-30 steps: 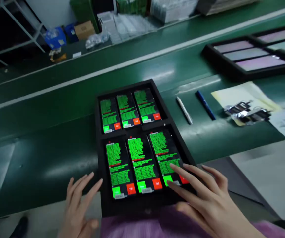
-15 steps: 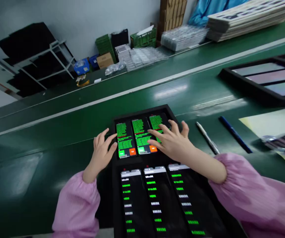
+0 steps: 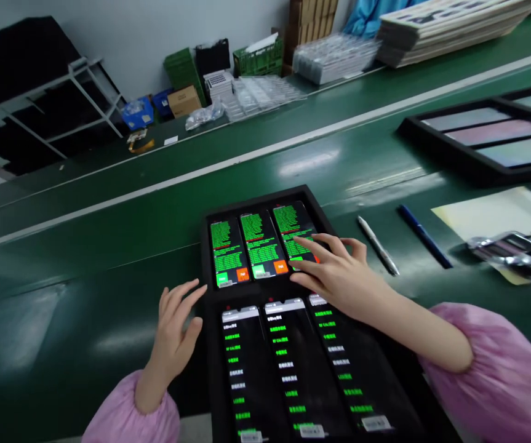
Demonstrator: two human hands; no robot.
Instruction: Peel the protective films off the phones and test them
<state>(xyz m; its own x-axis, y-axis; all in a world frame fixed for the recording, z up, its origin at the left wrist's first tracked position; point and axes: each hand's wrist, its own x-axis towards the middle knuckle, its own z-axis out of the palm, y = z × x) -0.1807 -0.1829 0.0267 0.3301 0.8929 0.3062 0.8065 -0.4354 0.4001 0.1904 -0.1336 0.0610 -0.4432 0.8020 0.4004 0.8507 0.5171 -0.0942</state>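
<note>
- Slim black smartphones point(image 3: 288, 363) in black rectangular tray point(image 3: 237, 298)
- Right hand point(image 3: 346, 280) spread over tray's far-row right phone point(image 3: 289, 218)
- Left hand point(image 3: 173, 338) spread beside tray's left rim

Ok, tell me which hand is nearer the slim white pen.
Right. The right hand is over the black rectangular tray, just left of the slim white pen; the left hand is across the tray, by its left edge.
</note>
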